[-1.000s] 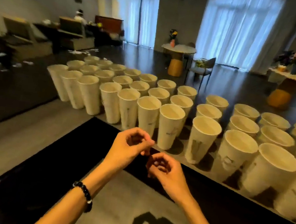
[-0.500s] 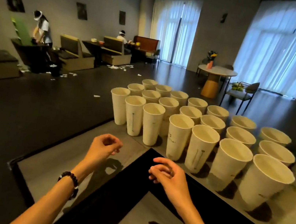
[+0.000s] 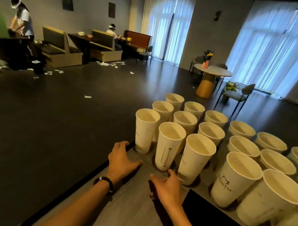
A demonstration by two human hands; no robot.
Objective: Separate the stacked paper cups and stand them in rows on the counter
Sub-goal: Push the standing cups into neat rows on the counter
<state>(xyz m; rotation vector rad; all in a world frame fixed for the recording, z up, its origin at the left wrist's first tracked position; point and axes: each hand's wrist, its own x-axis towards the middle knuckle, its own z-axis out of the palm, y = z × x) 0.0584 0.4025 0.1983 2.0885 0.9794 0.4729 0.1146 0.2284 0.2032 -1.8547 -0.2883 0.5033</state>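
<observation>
Here, left hand point(image 3: 121, 159) and right hand point(image 3: 167, 188) open, empty, on counter point(image 3: 125, 212)

The paper cups point(image 3: 166, 146) carry faint printed marks, none readable.

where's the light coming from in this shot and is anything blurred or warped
Head view: daylight comes through the curtained windows at the back, leaving the room dim; the paper cups cast dark shadows toward the camera on the counter; cups at the right edge look stretched and smeared by the wide-angle lens, and distant furniture is soft.
</observation>
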